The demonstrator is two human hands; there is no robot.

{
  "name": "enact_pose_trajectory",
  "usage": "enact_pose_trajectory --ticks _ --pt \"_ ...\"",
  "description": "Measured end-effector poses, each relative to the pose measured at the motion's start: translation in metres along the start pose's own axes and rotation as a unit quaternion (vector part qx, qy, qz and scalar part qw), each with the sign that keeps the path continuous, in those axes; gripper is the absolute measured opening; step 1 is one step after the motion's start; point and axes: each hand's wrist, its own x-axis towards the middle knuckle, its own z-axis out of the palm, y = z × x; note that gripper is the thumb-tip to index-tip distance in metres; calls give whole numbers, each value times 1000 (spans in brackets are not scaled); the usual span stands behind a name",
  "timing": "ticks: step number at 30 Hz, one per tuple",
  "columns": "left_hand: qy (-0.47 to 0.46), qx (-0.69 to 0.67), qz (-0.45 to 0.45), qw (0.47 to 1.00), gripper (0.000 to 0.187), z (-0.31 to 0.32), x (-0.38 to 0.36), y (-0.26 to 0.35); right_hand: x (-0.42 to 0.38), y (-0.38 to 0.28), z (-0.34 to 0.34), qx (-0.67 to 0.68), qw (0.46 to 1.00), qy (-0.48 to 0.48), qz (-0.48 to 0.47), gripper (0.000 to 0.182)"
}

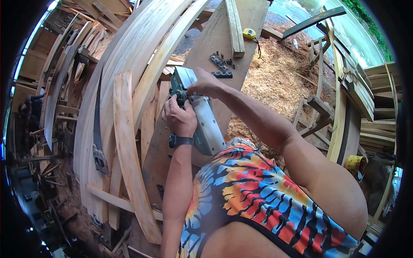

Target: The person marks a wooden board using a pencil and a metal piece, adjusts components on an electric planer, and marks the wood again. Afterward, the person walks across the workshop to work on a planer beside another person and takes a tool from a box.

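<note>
A green and silver power planer (207, 124) lies on its side on a long brown board (215, 32), its metal sole facing up. My left hand (179, 117), with a dark band at the wrist, is closed on the planer's green side. My right hand (205, 84) reaches over the planer's middle from the right, its fingers bent down onto it; the fingertips are partly hidden. Just beyond are a small metal part with loose screws (219, 61) and a black piece with round holes (222, 75).
A yellow tape measure (249, 33) sits beside a wooden batten (234, 30). Long curved planks (129, 47) fill the left, with a handsaw (100, 157) on them. Wood shavings (275, 73) cover the ground at right. A person (31, 107) is at the far left edge.
</note>
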Motion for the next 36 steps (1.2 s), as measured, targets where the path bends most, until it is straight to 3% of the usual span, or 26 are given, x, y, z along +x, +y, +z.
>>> enact_pose_trajectory --ticks 8,11,14,16,19,21,25,28,32,36 --pt "-7 -5 -9 1000 42 -1 -1 -1 -18 -15 -10 3 1000 -7 21 86" --pt "-4 -4 -5 1000 42 0 0 0 -25 -26 -12 -20 998 2 57 85" --pt "3 0 -1 1000 41 0 1 0 -19 -18 -10 -18 999 4 31 83" --pt "24 13 16 1000 40 0 0 0 -17 -24 -18 11 996 -50 71 75" --pt "28 20 19 999 41 2 0 -3 -37 -45 -27 23 996 -49 72 58" --pt "-7 4 -17 1000 42 -1 1 1 -33 -39 -24 31 996 -51 70 57" --pt "34 13 25 999 40 -1 -1 0 -19 -24 -17 33 997 -57 45 56" --pt "47 10 34 998 38 -1 -3 -1 -23 -27 -22 26 993 -91 68 72" --pt "18 2 8 1000 40 0 -4 -1 -38 -30 -23 92 993 -57 46 71" --pt "3 -1 -5 1000 42 -1 -4 -1 -33 -20 -17 60 997 -12 40 75"
